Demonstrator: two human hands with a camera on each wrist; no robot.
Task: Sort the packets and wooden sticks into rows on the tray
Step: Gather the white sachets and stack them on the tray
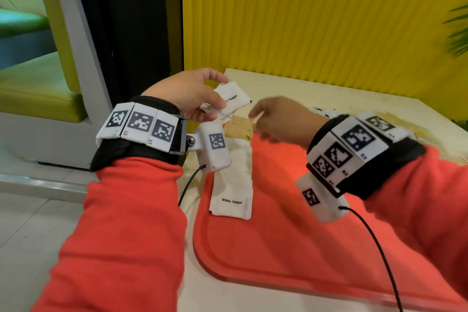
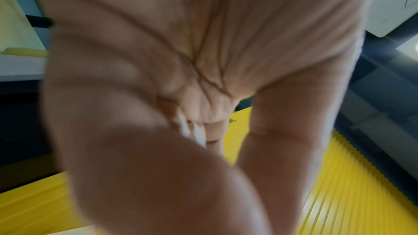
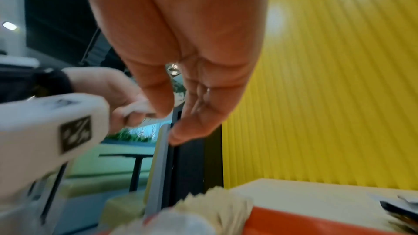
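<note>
Bright even indoor light; glare patch on yellow wall; wrist views blurred, edges distorted.

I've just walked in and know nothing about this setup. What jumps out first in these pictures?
Probably the bright red plastic tray on the pale table, before a ribbed yellow wall. Along the tray's left edge runs a row of white paper sugar packets, with brown paper packets at its far end. Above them, the left hand holds a few white sugar packets while the blurred right hand reaches toward them; both wrists wear black bands with square-patterned white blocks.
</note>
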